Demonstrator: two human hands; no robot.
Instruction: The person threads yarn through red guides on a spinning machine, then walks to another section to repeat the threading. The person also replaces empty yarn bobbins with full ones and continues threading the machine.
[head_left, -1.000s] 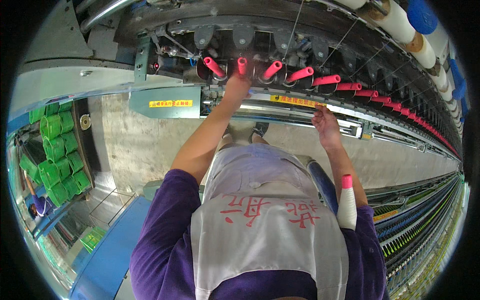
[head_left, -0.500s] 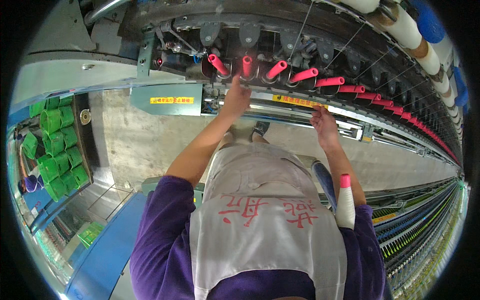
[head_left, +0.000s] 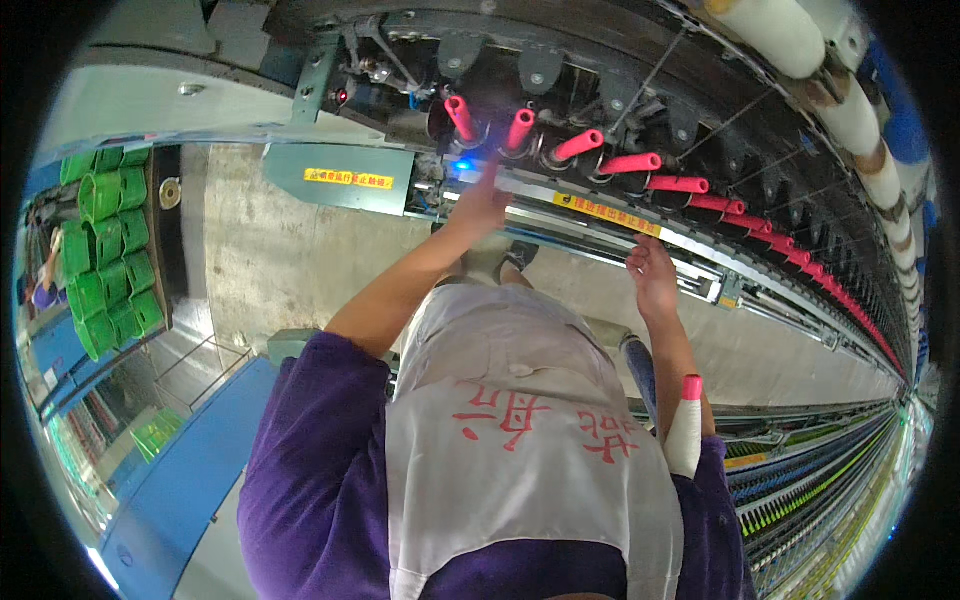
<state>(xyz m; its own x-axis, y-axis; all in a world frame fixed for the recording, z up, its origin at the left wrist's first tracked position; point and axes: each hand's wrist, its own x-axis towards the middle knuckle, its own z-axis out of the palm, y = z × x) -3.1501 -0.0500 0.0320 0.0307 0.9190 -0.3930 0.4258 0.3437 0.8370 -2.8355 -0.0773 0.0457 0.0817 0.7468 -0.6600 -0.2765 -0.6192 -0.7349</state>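
A long dark metal machine (head_left: 520, 18) is carrying a row of pink cylindrical tubes (head_left: 578, 146). The person's blurred left hand (head_left: 481, 209) is extending a finger below them; the right hand (head_left: 653, 268) is curling beside a yellow strip label (head_left: 606, 213) bearing red characters. Whether either is grasping anything, one cannot tell.
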